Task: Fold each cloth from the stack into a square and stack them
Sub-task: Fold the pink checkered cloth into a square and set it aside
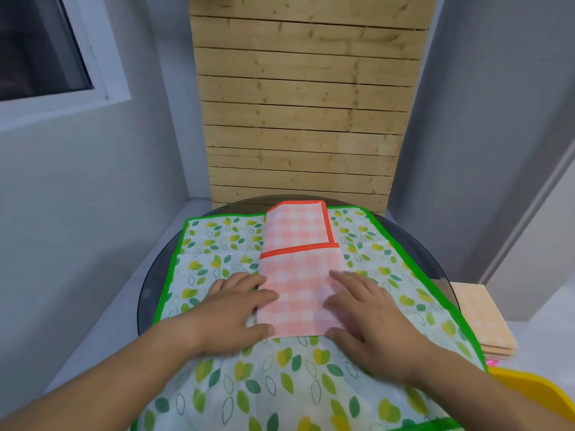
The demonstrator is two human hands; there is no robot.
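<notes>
- The left hand (231,309) lies palm down, fingers spread and flat, its grip open; the fingertips press on the left edge of the pink checked cloth (300,287), thumb near the cloth's near left corner.
- The right hand (362,309) lies the same way on the cloth's right edge, palm down, fingers spread, grip open, nothing pinched; its thumb sits at the near right corner.
- Both bare forearms reach in from the bottom of the view, one on each side, and meet the cloth from opposite sides.
- The pink checked cloth is folded into a long narrow strip running away from the person, in the middle of the tabletop. Its far end is folded back over itself, showing an orange-red border (298,249) across the strip and down the right side.
- Under it lies one large leaf-print cloth (280,381) with a green hem, spread flat; it covers most of the round dark glass tabletop (149,293) and hangs over the near edge.
- To the right, off the tabletop and lower down, sits a stack of folded orange checked cloths (480,318); at least two layers show at its near edge, the exact number cannot be told.
- A yellow object (535,390) shows at the lower right corner, partly cut off, with a bit of pink just above it.
- Behind the tabletop stands a wooden slat panel (305,104); grey walls on both sides, a window (40,48) at upper left.
- Count: two hands, one pink cloth in work, one leaf-print cloth, one stack.
</notes>
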